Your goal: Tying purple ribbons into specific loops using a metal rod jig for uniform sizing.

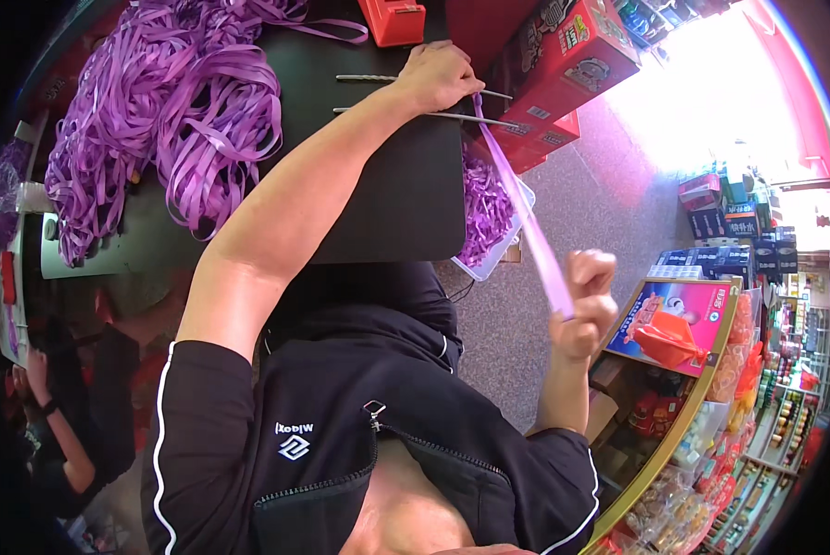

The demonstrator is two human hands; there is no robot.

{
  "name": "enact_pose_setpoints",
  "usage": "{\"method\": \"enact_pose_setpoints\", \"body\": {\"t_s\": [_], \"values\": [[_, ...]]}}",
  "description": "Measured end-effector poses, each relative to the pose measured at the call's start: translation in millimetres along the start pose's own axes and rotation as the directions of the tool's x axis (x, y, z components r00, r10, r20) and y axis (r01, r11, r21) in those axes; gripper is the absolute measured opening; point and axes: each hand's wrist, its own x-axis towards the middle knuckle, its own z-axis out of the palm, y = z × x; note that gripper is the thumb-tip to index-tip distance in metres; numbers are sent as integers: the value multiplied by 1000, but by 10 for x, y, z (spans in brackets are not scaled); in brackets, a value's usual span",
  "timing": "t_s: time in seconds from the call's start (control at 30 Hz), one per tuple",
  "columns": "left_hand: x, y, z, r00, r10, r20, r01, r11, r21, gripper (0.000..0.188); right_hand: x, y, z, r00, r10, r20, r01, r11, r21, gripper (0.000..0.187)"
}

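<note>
Right hand: the person's right hand is closed in a loose fist around the lower end of a long flat purple ribbon.
Left hand: the left hand, reaching across the bench, has its fingers bent down on the ribbon's upper end, over a twisted metal rod and a straight metal rod; whether it also presses a rod is hidden.
Ribbon handling: an even pull, strip flat and untwisted, with the left hand steady by the rods, would seem to serve best.
Bench: black, rounded at the corner; both rods jut past its right edge.
Display case: gold-framed and glass-fronted, near the right arm, probably limiting a wide swing.
Heap: a tangled mound of purple ribbons on the bench, left of the left forearm; loose loops could snag.
Carton: a red printed cardboard box, close beside the rod tips, leaving little room there.
Tub: white plastic, holding short purple pieces, below the bench edge.
Dispenser: a red plastic block, perhaps for tape, just beyond the left hand.
</note>
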Motion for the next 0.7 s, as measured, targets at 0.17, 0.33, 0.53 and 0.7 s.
{"method": "enact_pose_setpoints", "body": {"t_s": [0.17, 0.33, 0.53, 0.7], "values": [[13, -13, -5, 1000, -16, 3, 16, 1000, -18, 30, 829, 39, -82, 992, -108, 58, 105, 993, 55, 41], [15, 26, -87, 994, -29, 108, 33, 999, -39, 23, 1981, 411, -29, 980, -176, 88, 162, 976, 148, 48], [26, -21, -1, 999, 19, 47, -17, 998, -53, 20, 3101, 1305, 193, 998, -2, 57, -3, 997, 83, 53], [-10, 1, -31, 1000, -4, 31, 5, 999, -49, 19, 3241, 2316, 224, 942, 245, 228, -229, 969, -95, 51]]}}
